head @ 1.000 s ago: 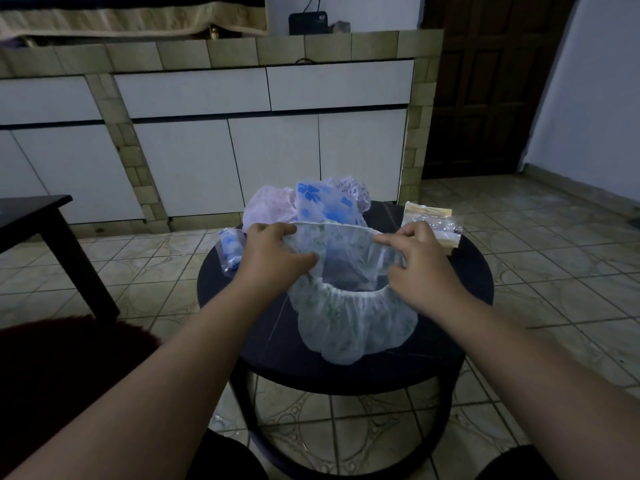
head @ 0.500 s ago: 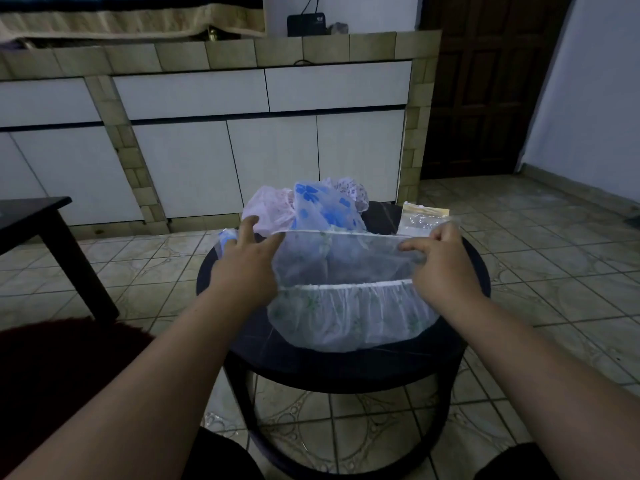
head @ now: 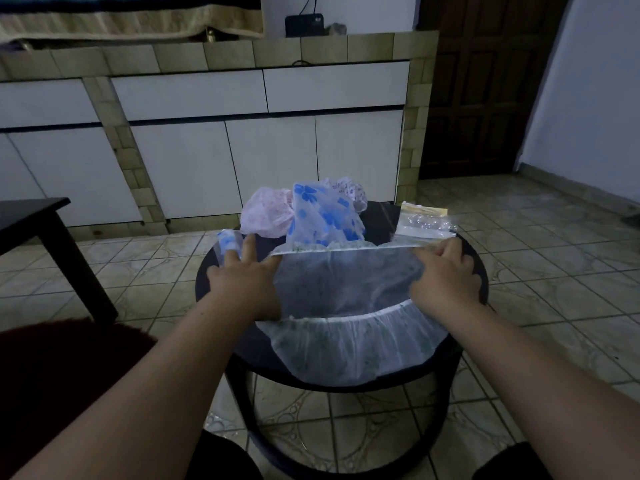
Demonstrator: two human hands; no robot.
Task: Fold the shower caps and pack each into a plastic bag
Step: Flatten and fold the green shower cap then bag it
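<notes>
Folding has only begun, by the look of it: one cap [head: 349, 327], translucent white with a faint green print, lies spread across the near half of the round table [head: 474, 282], its front hanging over the near edge, not yet folded. The left hand [head: 246, 282] pinches the cap's far rim at the left end with thumb and forefinger, the other fingers splayed flat. The right hand [head: 443, 271] has its fingers curled tight on the same rim at the right end. Between them the elastic edge is stretched straight.

At the far edge sits a heap of loose caps: a pink one [head: 266, 213], a blue-flowered one [head: 322, 216] and a white patterned one [head: 349, 192] behind, so three there that I can count, four with the one in hand. By the left edge lies a small clear packet [head: 227, 242] showing blue, probably one cap already bagged. At the far right edge is a stack of bags [head: 424, 221]; their number cannot be told. So I judge one packed and four left.
</notes>
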